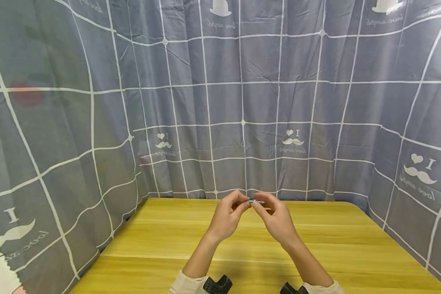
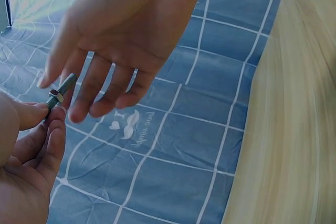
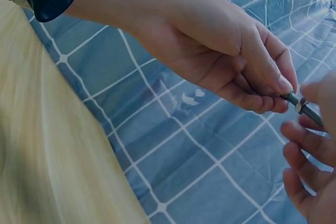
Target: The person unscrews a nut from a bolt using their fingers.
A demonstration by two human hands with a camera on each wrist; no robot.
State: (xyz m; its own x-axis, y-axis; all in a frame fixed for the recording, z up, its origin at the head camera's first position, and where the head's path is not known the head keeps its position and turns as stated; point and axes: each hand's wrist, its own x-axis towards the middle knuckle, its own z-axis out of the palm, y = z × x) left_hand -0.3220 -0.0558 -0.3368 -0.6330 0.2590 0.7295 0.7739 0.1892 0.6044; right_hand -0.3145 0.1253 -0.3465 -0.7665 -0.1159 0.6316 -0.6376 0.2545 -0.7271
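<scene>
My left hand pinches one end of a small threaded metal bolt between thumb and fingers, so that end is hidden. A hex nut sits partway along the thread, just outside the left fingertips, also plain in the right wrist view as a nut. My right hand is close around the bolt's free end, its thumb and index finger spread on either side. In the left wrist view the right hand's other fingers hang loosely extended. Both hands are held above the table.
A yellow wood-grain table lies beneath the hands. Grey curtains with white grid lines surround it at the back and sides. Dark wrist devices sit at both cuffs.
</scene>
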